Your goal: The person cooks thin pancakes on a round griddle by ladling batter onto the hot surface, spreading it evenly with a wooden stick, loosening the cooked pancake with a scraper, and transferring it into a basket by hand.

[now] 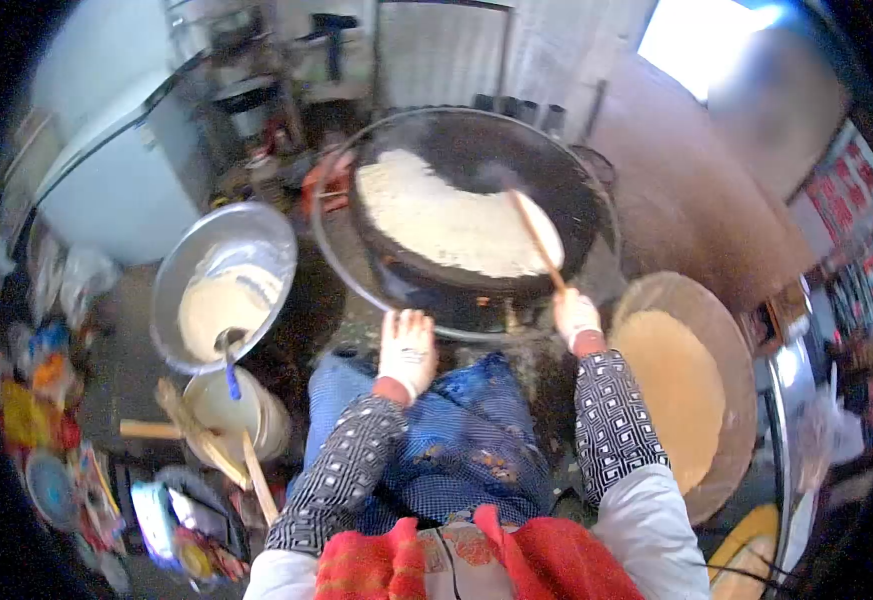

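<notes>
My right hand [579, 318], in a pale glove, is closed around the handle of a wooden spreader [535, 238]. The spreader's far end lies in pale batter [447, 222] spread across part of a dark round griddle [477, 130]. A little steam or haze blurs the surface near that end. My left hand [408, 350], also gloved, has its fingers stretched out near the front rim of the metal ring [349, 278] around the griddle. Nothing shows in it. Whether its fingertips touch the rim, I cannot tell.
To the left, a metal basin [169, 300] holds batter and a blue-handled ladle [231, 365]. Below it stands a bucket [275, 420] with wooden sticks. At right, a wide tub [737, 400] contains flat round tan sheets [672, 390]. A person's blurred head shows at upper right.
</notes>
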Motion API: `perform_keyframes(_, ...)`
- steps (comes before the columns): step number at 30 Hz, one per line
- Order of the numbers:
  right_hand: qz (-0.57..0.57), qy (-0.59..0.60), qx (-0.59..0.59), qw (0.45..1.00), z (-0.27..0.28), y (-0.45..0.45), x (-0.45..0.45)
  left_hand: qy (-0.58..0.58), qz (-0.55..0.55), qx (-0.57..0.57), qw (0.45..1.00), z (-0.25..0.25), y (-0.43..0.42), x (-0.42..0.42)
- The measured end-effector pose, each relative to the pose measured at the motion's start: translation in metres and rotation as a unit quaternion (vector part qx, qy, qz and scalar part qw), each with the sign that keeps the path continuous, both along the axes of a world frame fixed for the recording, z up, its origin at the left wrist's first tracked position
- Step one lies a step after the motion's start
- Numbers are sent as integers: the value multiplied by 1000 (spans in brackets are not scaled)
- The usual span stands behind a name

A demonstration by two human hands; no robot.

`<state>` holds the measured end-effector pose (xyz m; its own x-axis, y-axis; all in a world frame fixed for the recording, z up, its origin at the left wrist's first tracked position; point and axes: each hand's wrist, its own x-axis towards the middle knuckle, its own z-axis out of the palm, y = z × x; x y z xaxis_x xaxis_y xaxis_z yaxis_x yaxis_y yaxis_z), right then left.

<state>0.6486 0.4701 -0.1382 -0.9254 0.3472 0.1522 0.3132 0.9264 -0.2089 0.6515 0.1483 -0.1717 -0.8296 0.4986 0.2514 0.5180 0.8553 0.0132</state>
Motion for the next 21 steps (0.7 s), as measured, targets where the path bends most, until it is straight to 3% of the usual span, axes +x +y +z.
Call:
perform_keyframes(1, 73, 0, -6, 997, -18, 9, -1, 17, -12, 0, 1000, 5, -7, -1)
perform_keyframes(2, 114, -69, 66, 989, -16, 1, 11, 78, -52, 64, 994, -21, -16, -11)
perform_keyframes(3, 119, -103, 71, 985, -27, 7, 17, -27, -33, 31, 999, 26, -6, -1)
perform_keyframes(4, 220, 32, 65, 973, -73, 36, 12, 46, -42, 53, 997, 8, -10, -6)
perform_keyframes(5, 153, 24, 82, 984, -73, 48, 9, 87, -39, 38, 995, 16, -8, 1)
perform_keyframes(6, 74, 13, 58, 995, -64, 56, 6, -91, -18, 26, 995, 41, 2, -1)
perform_keyframes(7, 31, 10, 22, 999, -56, 55, 3, -65, 5, -45, 997, 23, -1, -3)
perform_keyframes(8, 26, 13, 9, 1000, -49, 50, 0, 2, 14, -42, 999, -48, -20, -28)
perform_keyframes(9, 6, 10, -26, 1000, -26, 36, 5, -80, 31, -79, 993, -17, -13, -19)
perform_keyframes(10, 59, 45, 16, 997, -37, 35, 7, -96, 39, -67, 992, -21, -13, -21)
perform_keyframes(11, 47, 16, -80, 996, -16, 22, 17, -122, 47, -63, 989, -6, -13, -15)
perform_keyframes(13, 74, 33, -9, 997, -97, 54, -13, -92, 46, -34, 994, -31, -27, -28)
perform_keyframes(15, -31, -1, -63, 998, -46, 48, -5, -117, 66, -71, 988, -9, -29, -27)
perform_keyframes(19, 49, 13, -21, 999, -43, 22, -5, -136, 97, -90, 982, 0, -34, -35)
perform_keyframes(21, 45, -53, -42, 997, -48, 26, 1, -111, 93, -87, 986, -23, -46, -51)
